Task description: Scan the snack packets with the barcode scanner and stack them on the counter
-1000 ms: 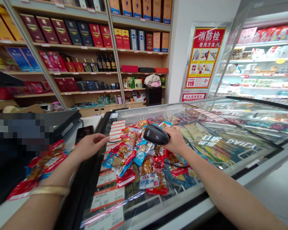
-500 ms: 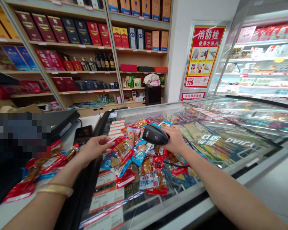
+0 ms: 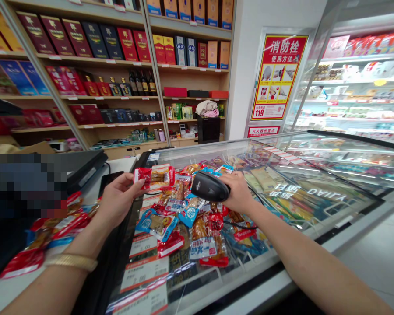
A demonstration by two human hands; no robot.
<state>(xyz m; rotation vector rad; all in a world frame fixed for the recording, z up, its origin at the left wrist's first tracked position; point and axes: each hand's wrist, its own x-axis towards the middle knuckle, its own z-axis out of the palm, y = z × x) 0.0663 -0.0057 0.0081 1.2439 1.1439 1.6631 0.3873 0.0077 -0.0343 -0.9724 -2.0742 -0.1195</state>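
Between the thumb and fingers of my left hand point(image 3: 123, 194) is the end of a red snack packet point(image 3: 157, 176), raised above the pile. My right hand point(image 3: 238, 192) grips a black barcode scanner point(image 3: 209, 187), its head turned left toward that packet. Its cable loops down below the hand. Beneath them, several red and blue snack packets lie heaped on the glass freezer lid, among them a blue packet point(image 3: 159, 224) and a clear-fronted packet point(image 3: 203, 238) with brown food inside. My right fingers are partly hidden behind the scanner.
More snack packets point(image 3: 49, 232) lie on the white counter at left, beside a dark device point(image 3: 87, 168). Price labels point(image 3: 144, 273) line the left side of the freezer point(image 3: 335, 236). Shelves with boxes and bottles point(image 3: 142, 83) stand behind, and a red poster point(image 3: 279, 78) hangs on the wall.
My left hand has lifted the red snack packet off the pile and drawn it up and left, turning it flat before the scanner. My right hand and scanner have barely moved.
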